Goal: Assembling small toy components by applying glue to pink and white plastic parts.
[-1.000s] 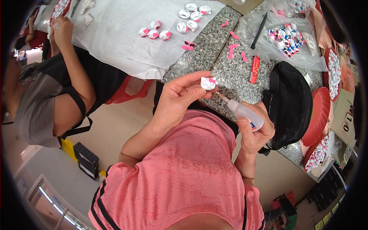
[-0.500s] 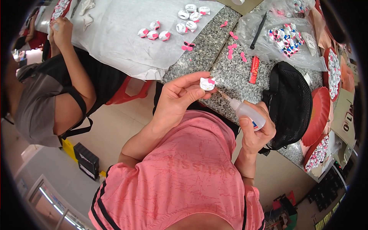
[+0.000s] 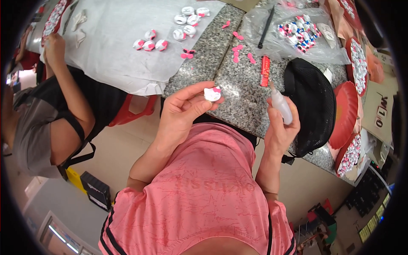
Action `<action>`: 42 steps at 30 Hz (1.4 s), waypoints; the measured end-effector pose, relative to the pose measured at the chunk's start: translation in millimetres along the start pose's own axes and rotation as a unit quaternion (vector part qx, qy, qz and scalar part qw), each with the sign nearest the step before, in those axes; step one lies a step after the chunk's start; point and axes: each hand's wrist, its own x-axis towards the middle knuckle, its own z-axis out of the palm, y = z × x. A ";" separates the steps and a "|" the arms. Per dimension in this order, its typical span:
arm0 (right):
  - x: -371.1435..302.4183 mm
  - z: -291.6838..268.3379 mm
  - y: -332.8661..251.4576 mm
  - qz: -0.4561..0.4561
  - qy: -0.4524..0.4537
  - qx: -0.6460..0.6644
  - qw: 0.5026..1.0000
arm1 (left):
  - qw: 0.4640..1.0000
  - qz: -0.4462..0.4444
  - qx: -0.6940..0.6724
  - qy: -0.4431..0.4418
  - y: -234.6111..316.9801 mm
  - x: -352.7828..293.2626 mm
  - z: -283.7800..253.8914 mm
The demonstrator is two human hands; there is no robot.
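Observation:
Between the thumb and fingers of my left hand [image 3: 183, 109] is a small white cat-head figure [image 3: 212, 94] with a pink bow. My right hand [image 3: 282, 124] grips a translucent squeeze bottle [image 3: 281, 107], its thin nozzle pointing up and away from the cat head. On the granite table ahead lie several small pink bow pieces [image 3: 236, 48]. A loose group of white cat heads [image 3: 149, 45] with pink parts rests on a white sheet, and more white heads [image 3: 190, 30] sit beyond them near the sheet's edge.
A red packet [image 3: 265, 71] and a black mesh bag [image 3: 309, 106] lie at the right. Behind are a plastic bag of small figures [image 3: 298, 34] and a black stick [image 3: 266, 26]. Red trays [image 3: 345, 114] line the far right. Another person [image 3: 63, 114] sits at the left.
My right hand has drawn the bottle away from the cat head, tipping its nozzle upward. The view has shifted, so the table things sit further left and higher.

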 end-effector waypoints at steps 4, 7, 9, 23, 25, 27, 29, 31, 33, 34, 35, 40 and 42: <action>9.6 -7.0 28.6 -0.143 -0.017 -0.184 0.972 | 1.000 -0.005 0.002 -0.004 -0.6 0.2 -0.5; 7.6 -0.9 32.9 -0.125 -0.014 -0.255 0.959 | 1.000 -0.006 0.000 0.001 -0.9 -1.3 0.1; 8.8 3.7 34.6 -0.116 -0.018 -0.283 0.952 | 1.000 -0.008 -0.009 0.009 0.0 -2.2 0.7; 14.8 81.8 8.4 -0.249 -0.158 -0.295 0.909 | 0.998 0.007 -0.045 0.037 8.7 -16.1 -28.9; 36.0 108.5 18.2 -0.232 -0.172 -0.279 0.916 | 0.996 0.026 -0.066 0.051 10.9 -19.4 -35.1; 51.6 128.0 23.9 -0.214 -0.204 -0.319 0.900 | 0.995 0.026 -0.073 0.057 15.0 -21.8 -38.8; 57.5 137.7 26.7 -0.201 -0.217 -0.334 0.895 | 0.994 0.022 -0.081 0.066 18.0 -23.0 -41.2; 61.1 144.5 28.9 -0.174 -0.237 -0.363 0.884 | 0.994 0.023 -0.084 0.065 18.7 -22.7 -43.8; 64.1 148.8 29.2 -0.178 -0.244 -0.386 0.872 | 0.994 0.022 -0.086 0.057 18.9 -21.0 -45.8; 64.7 150.3 28.9 -0.181 -0.249 -0.408 0.859 | 0.994 0.022 -0.087 0.059 18.9 -20.5 -46.4; 65.0 150.9 28.4 -0.185 -0.254 -0.430 0.847 | 0.994 0.024 -0.086 0.058 18.8 -19.4 -46.8; 64.6 144.2 23.7 -0.234 -0.243 -0.396 0.854 | 0.993 0.022 -0.098 0.056 18.4 -14.9 -43.1; 49.2 131.5 11.6 -0.120 -0.234 -0.273 0.925 | 0.992 0.019 -0.106 0.058 18.2 -13.7 -41.1</action>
